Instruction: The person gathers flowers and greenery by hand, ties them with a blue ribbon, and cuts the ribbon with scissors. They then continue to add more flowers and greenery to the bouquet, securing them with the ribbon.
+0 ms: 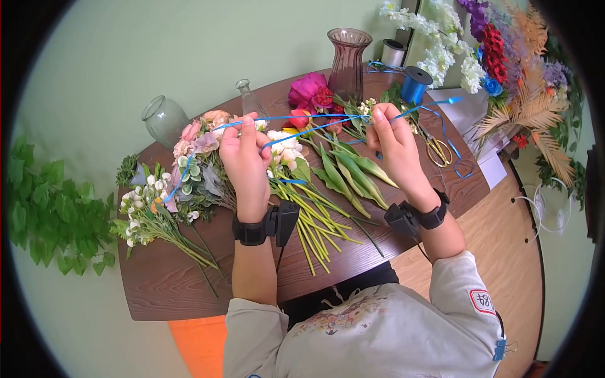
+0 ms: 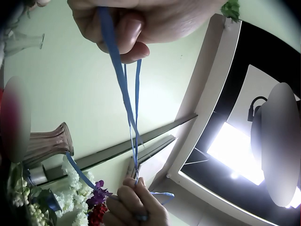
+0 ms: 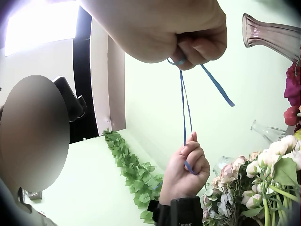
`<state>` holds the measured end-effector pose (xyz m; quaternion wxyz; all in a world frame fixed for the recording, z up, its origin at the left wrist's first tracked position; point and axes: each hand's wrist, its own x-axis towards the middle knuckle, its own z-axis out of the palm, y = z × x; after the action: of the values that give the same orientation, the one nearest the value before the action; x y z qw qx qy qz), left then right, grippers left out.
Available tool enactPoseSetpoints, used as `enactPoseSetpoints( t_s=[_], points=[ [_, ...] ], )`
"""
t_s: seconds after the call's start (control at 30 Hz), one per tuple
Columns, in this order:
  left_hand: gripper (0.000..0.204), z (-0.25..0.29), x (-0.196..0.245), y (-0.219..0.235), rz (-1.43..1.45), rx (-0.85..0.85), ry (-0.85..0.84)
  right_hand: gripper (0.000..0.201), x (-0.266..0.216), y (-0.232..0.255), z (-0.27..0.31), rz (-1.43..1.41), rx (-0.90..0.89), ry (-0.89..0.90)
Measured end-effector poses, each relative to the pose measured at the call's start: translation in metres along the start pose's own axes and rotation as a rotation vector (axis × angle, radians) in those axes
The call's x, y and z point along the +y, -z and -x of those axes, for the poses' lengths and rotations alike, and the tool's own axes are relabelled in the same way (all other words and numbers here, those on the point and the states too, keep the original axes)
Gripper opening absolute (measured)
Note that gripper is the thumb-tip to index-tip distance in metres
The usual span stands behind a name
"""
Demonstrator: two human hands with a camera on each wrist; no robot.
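Blue ribbon [image 1: 296, 118] stretches in two strands between the raised hands, above the flowers. My left hand [image 1: 246, 165] pinches one end with thumb and curled fingers; a tail hangs below it. In the right wrist view the left hand [image 3: 186, 172] has ribbon looped at its fingers. My right hand [image 1: 398, 148] grips the other end, with a short tail [image 3: 217, 85] sticking out past its fingers. Under the hands lie white flowers [image 1: 285, 150] with green stems [image 1: 312, 223] and a blue band across the stems.
A pink-tinted vase [image 1: 348, 63], glass vase [image 1: 165, 120] and small bottle [image 1: 249, 99] line the table's back. A blue ribbon spool [image 1: 416, 85] and scissors [image 1: 439, 153] sit at the right. Pink and white bouquets [image 1: 201, 142] lie left, tulips [image 1: 353, 173] in the middle.
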<state>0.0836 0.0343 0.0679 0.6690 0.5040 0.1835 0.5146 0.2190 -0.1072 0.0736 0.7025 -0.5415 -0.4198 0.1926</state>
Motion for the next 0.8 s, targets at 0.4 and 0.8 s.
enactPoseSetpoints(
  t_s=[0.4,0.8],
  points=[
    [0.021,-0.004,0.006,0.01,0.063,0.012,-0.039,0.02,-0.002,0.003,0.0,0.013,-0.09,-0.068],
    [0.017,-0.006,0.008,0.024,-0.276,-0.15,0.054,0.02,-0.002,0.012,0.0,0.01,-0.104,-0.028]
  ],
)
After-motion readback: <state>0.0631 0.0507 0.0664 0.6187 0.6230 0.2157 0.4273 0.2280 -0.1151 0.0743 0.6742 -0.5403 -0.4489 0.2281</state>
